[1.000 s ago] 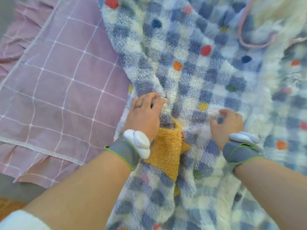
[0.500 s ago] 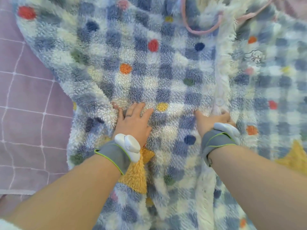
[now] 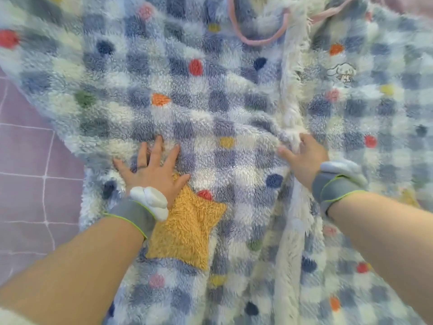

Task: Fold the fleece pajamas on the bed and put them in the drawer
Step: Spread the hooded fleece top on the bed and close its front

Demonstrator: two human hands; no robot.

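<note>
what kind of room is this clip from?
Probably a bedroom, judging by the bed. The fleece pajamas lie spread on a pink grid-patterned bedsheet, with the left hand pressed flat on them and the right hand gripping the white fleece edge. No walls or furniture show.

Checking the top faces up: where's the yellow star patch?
In the head view, the yellow star patch lies lower centre on the pajama top, just below the left hand.
</note>
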